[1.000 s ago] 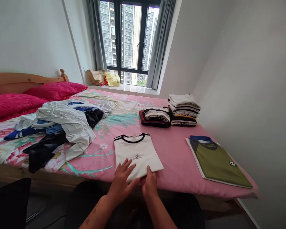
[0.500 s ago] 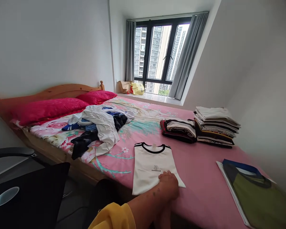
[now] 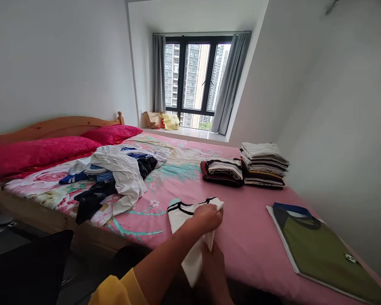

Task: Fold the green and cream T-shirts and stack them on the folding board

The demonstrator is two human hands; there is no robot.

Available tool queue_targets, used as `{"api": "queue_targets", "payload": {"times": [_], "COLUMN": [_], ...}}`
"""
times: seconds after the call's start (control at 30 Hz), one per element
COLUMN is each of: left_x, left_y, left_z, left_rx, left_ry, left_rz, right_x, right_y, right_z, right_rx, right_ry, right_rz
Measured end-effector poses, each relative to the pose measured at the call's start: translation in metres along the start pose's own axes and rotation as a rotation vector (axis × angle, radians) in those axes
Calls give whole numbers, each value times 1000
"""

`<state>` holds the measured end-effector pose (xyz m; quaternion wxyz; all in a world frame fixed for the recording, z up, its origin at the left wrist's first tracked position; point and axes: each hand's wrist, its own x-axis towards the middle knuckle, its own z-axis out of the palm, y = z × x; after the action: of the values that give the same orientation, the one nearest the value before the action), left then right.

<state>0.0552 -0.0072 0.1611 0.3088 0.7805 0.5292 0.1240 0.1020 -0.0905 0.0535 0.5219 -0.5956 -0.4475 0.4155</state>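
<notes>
A white T-shirt with black neck trim (image 3: 181,212) lies at the near edge of the pink bed (image 3: 241,228), partly lifted and folded over. My left hand (image 3: 206,218), on an arm with a yellow sleeve, is closed on the shirt's upper right part and raises it. Below it my right hand (image 3: 213,260) grips the shirt's hanging lower edge at the bed's edge. Its fingers are mostly hidden by the cloth.
A heap of unfolded clothes (image 3: 114,176) lies at mid left of the bed. Two stacks of folded clothes (image 3: 263,163) stand near the far right. An olive green shirt on a flat board (image 3: 317,245) lies near right. Red pillows (image 3: 34,150) rest at the headboard.
The white shirt lay flat and folded with my hands on its lower edge. Now both hands have lifted it, and its right side is turned over. The camera view has shifted.
</notes>
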Motion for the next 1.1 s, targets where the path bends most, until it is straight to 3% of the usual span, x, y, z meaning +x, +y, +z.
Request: {"api": "queue_targets", "payload": {"times": [0.1, 0.27, 0.33, 0.43, 0.53, 0.6, 0.67, 0.7, 0.77, 0.87, 0.93, 1.0, 1.1], "left_x": [12, 43, 57, 73, 78, 75, 66, 59, 42, 11, -5, -13, -10], "left_y": [0, 7, 16, 36, 44, 33, 6, -12, -54, -110, -135, -149, -157], "left_z": [-30, -62, -73, -97, -117, -115, -94, -76, -30, 40, 70, 80, 74], "left_rx": [-306, -1105, -1202, -1339, -1460, -1556, -1639, -1657, -1633, -1558, -1529, -1477, -1338], "left_ry": [-34, -12, 30, 146, 254, 283, 296, 307, 325, 328, 309, 262, 191], "left_rz": [-23, -202, -181, -76, 56, 129, 113, 55, -216, -501, -599, -616, -582], "right_x": [7, 49, 75, 105, 119, 121, 119, 116, 107, 87, 75, 67, 67], "right_y": [-35, -117, -150, -189, -204, -190, -157, -133, -76, 12, 59, 87, 101], "right_z": [-43, -104, -117, -125, -126, -125, -120, -116, -108, -95, -91, -91, -99], "right_rx": [-246, -897, -1129, -1319, -1375, -1376, -1373, -1370, -1353, -1292, -1231, -1175, -1133], "right_ry": [-61, -107, -98, 76, 236, 230, 171, 134, 39, -132, -132, -35, 72], "right_rz": [-129, -306, -325, -414, -532, -575, -585, -581, -562, -515, -526, -582, -647]}}
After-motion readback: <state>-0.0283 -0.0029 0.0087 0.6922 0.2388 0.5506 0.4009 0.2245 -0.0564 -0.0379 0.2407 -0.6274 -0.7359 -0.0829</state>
